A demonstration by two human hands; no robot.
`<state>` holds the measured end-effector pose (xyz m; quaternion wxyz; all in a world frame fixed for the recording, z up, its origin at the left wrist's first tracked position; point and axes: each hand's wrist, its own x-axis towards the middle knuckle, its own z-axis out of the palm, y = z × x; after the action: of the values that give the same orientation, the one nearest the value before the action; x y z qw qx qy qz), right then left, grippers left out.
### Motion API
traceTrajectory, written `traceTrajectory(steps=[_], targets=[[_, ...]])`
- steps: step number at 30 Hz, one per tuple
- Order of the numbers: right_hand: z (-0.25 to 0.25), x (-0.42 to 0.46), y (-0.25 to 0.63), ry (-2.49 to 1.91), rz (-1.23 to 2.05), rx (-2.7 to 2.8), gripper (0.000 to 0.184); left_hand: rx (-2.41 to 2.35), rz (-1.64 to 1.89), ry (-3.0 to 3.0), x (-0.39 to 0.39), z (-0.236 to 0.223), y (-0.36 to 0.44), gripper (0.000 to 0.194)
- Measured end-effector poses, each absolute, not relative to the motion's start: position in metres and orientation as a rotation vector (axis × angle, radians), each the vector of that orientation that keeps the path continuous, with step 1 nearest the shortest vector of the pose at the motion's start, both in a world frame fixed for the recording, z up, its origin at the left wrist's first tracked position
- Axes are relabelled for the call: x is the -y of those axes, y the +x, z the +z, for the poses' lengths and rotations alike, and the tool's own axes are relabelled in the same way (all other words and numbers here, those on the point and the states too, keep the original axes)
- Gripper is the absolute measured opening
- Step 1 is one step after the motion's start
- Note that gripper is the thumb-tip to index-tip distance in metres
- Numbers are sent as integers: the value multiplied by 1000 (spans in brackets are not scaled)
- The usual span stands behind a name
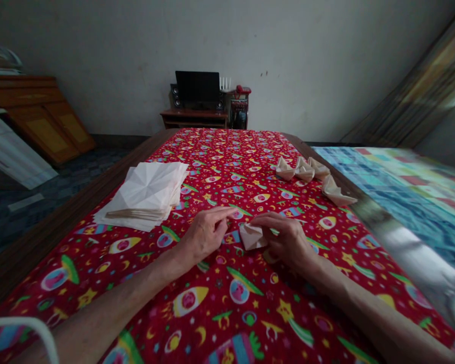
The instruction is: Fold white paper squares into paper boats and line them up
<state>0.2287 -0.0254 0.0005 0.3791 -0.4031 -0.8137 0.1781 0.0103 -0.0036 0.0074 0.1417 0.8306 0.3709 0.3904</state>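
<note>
Gripping small white folded-paper square (252, 239) with right hand (288, 235), extending left hand (208, 230) loosely open at nine o'clock, with cream boat-shaped paper folds (304, 174) at one.

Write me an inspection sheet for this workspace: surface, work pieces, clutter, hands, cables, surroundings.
Surface: red patterned cloth over a table; brown edge shows at left.
Work pieces: stack of creased white sheets at left; small folded paper between the hands; folded paper shapes at far right.
Clutter: pale flat strip on the floor, left.
Hands: left hand holds nothing visible; right hand has its fingers at the small folded paper, grip unclear.
Cables: none certain; white curved band at lower left, identity unclear.
Surroundings: monitor on a desk, wooden cabinet at left, curtain at right.
</note>
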Motion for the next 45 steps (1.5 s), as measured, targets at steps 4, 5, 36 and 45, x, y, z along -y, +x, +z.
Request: traceTrajectory(steps=[4, 5, 36, 45], targets=[[6, 26, 223, -1019, 720, 1971, 27, -999, 1041, 2257, 0, 10, 8, 26], [7, 26, 222, -1027, 782, 1944, 27, -955, 1011, 2228, 1, 10, 8, 24], [10, 24, 215, -1169, 1388, 1569, 25, -943, 916, 2359, 7, 15, 8, 12], [16, 30, 213, -1311, 1212, 1638, 16, -1005, 727, 2319, 12, 19, 13, 8]])
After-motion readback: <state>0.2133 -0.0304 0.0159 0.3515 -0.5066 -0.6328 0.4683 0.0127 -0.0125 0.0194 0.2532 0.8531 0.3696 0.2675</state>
